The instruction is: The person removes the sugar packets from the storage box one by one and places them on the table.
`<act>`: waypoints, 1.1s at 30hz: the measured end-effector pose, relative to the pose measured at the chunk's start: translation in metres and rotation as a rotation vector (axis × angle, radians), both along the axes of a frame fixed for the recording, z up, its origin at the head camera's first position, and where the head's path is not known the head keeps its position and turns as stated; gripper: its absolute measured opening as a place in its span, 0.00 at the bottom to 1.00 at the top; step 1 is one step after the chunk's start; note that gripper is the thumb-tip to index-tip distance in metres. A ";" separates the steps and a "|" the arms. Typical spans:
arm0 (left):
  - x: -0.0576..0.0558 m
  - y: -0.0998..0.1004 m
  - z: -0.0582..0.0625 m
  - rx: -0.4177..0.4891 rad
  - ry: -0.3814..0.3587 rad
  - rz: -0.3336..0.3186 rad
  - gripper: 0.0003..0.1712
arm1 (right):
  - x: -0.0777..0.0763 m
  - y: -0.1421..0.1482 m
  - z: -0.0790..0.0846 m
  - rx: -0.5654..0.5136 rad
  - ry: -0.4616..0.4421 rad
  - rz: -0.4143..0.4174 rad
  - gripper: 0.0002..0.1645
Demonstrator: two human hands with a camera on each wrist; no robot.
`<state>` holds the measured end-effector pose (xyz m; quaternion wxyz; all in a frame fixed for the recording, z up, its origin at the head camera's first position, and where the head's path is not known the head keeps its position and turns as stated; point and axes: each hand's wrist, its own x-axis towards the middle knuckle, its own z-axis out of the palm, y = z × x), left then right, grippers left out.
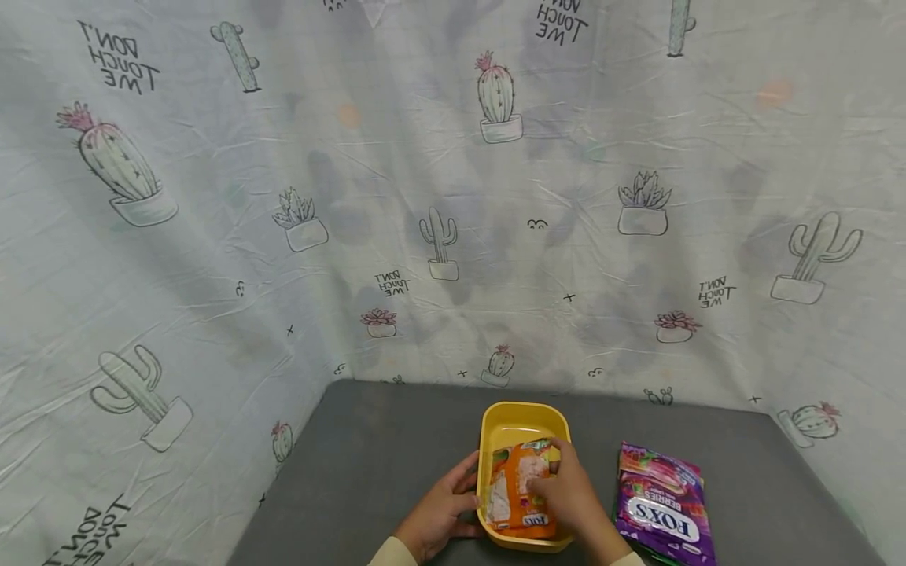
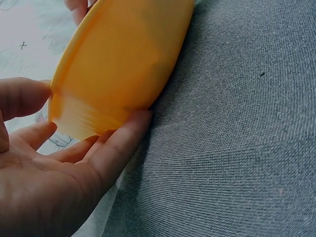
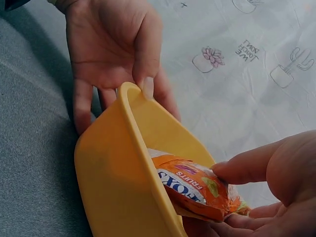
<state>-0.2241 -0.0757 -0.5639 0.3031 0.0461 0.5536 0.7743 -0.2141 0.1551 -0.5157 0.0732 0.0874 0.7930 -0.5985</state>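
Note:
A yellow plastic tub (image 1: 520, 433) stands on the grey table, and an orange FOX'S fruits candy bag (image 1: 518, 483) lies inside it. My left hand (image 1: 444, 503) holds the tub's left side. In the right wrist view that hand's thumb (image 3: 147, 88) hooks over the rim, while its fingers (image 2: 129, 134) spread along the outer wall in the left wrist view. My right hand (image 1: 572, 489) reaches into the tub and grips the orange bag's edge between thumb and fingers. Part of the bag is hidden behind this hand and the tub wall.
To the right of the tub lies a purple FOX'S berries bag (image 1: 664, 503), with a green edge showing beneath it. White cloth (image 1: 439, 157) printed with cacti hangs behind the grey table (image 1: 382, 440) and along both its sides.

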 end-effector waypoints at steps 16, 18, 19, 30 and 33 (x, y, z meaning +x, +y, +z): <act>0.002 0.002 0.004 -0.050 0.010 0.009 0.43 | 0.003 0.004 -0.002 0.002 0.015 -0.027 0.47; 0.002 0.002 0.005 -0.045 0.009 0.008 0.43 | 0.003 0.005 -0.002 -0.011 0.014 -0.025 0.41; 0.002 0.003 0.005 -0.045 0.008 0.008 0.43 | 0.003 0.005 -0.003 -0.014 0.016 -0.024 0.39; 0.002 0.003 0.004 -0.031 -0.001 0.011 0.44 | 0.002 0.010 -0.008 -0.080 -0.004 -0.008 0.30; 0.002 0.003 0.004 -0.034 0.006 0.010 0.43 | 0.002 0.012 -0.008 -0.128 -0.012 -0.010 0.31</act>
